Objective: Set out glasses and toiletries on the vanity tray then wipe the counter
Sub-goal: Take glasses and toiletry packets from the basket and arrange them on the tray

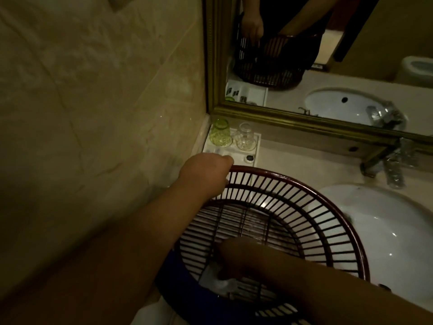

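Left hand (207, 166) at mid-frame, fingers hidden, should place squarely into tray (257, 146) slots; right hand (228, 259) in basket (281, 177), grip cannot be told.

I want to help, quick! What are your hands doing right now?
Left hand: over the tray, fingers hidden; cannot be told.
Right hand: in the basket, on something white; grip cannot be told.
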A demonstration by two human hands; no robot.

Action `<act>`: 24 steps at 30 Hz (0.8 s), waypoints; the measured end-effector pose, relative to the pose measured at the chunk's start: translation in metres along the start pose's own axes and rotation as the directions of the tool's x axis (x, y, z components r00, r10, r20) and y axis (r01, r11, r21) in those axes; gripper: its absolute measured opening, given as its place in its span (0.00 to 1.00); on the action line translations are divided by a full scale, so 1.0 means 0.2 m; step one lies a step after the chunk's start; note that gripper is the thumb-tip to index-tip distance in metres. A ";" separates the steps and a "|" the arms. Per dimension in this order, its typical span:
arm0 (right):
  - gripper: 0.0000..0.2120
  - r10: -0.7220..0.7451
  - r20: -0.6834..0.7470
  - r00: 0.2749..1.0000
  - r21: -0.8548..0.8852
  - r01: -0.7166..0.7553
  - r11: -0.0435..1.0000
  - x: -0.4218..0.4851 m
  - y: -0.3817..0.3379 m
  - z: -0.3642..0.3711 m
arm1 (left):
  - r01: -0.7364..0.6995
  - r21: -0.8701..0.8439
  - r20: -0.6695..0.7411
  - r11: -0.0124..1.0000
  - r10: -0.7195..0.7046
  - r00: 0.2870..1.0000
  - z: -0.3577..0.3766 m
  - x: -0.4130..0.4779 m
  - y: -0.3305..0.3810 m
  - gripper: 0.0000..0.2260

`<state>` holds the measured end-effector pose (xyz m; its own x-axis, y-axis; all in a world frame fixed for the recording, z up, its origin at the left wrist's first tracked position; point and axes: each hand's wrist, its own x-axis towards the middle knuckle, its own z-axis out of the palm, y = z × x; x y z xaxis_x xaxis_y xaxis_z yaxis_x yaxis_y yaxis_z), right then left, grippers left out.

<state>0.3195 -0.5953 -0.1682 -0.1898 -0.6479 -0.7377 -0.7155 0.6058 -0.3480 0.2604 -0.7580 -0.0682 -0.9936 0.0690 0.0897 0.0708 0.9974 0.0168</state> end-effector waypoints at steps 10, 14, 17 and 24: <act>0.23 0.014 -0.134 0.991 0.151 0.007 0.989 -0.02 0.03 -0.04 | 0.002 -0.002 -0.005 1.000 -0.002 1.000 -0.02 0.01 0.01 0.13; 0.17 0.083 -0.409 0.909 0.330 0.063 0.942 -0.21 0.08 -0.25 | 0.001 0.014 -0.013 1.000 0.000 1.000 -0.02 0.02 0.02 0.13; 0.08 0.045 -0.574 0.818 0.325 0.177 0.929 -0.38 0.12 -0.35 | 0.008 0.006 -0.002 1.000 -0.008 1.000 -0.02 0.02 0.02 0.13; 0.11 0.020 -0.875 0.484 0.189 0.303 0.934 -0.67 0.16 -0.50 | -0.003 -0.006 0.057 1.000 0.003 0.998 -0.03 0.03 0.00 0.11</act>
<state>0.2542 -0.5343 -0.0221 -0.6942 -0.7056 0.1419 -0.5987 0.4567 -0.6581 0.2546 -0.7571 -0.0610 -0.9968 0.0731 0.0331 0.0739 0.9970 0.0229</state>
